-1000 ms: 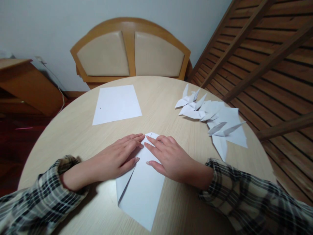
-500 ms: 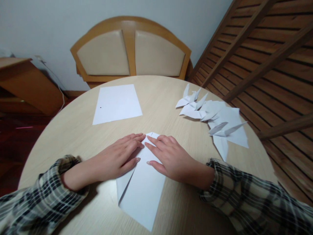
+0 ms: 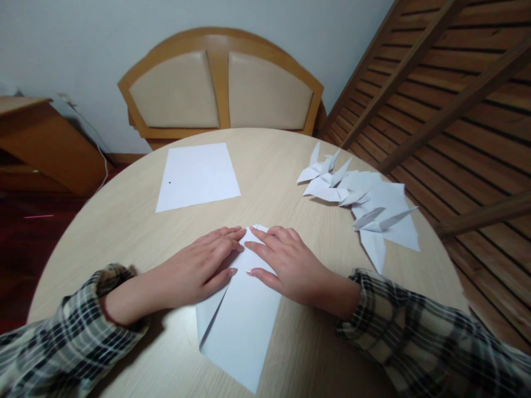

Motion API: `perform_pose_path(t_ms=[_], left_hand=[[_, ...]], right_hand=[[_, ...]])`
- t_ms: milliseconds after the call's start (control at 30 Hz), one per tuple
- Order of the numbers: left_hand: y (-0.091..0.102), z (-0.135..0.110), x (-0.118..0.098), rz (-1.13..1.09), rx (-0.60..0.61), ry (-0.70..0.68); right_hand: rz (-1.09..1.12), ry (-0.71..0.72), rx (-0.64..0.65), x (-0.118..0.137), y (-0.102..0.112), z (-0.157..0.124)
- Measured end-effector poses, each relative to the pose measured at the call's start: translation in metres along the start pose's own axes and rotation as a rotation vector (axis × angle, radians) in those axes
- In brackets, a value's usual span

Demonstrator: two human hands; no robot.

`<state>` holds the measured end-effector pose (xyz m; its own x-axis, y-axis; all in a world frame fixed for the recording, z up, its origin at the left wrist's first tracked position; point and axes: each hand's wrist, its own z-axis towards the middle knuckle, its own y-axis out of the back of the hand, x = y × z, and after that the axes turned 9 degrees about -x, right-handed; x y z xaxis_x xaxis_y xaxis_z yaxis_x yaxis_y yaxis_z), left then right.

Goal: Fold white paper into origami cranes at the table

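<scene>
A partly folded sheet of white paper lies on the round table in front of me, its narrow end pointing away and its wide end towards me. A folded flap runs along its left side, slightly lifted at the lower edge. Flat on the left side of the paper rests my left hand, fingers stretched out near the far tip. My right hand presses on the right side, its fingers spread and its fingertips close to those of the left. Both hands cover parts of the paper's edges.
Several folded white paper cranes stand at the table's right, some beside or on a white sheet. Another flat white sheet with a dark dot lies at the far left. Behind the pale round table is a padded chair.
Almost nothing differs. The fingers of my right hand have shifted very slightly on the paper, and the whole view has moved a touch.
</scene>
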<state>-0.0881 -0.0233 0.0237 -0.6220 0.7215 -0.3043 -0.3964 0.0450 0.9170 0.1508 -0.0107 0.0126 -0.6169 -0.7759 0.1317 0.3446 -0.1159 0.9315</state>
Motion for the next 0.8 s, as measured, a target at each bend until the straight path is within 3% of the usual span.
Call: perform_pose_path(t_ms=[800], left_hand=[[-0.001,0.002,-0.001,0.031,0.019,-0.008]], right_hand=[[-0.014,-0.125,-0.026,0.001,-0.009,0.004]])
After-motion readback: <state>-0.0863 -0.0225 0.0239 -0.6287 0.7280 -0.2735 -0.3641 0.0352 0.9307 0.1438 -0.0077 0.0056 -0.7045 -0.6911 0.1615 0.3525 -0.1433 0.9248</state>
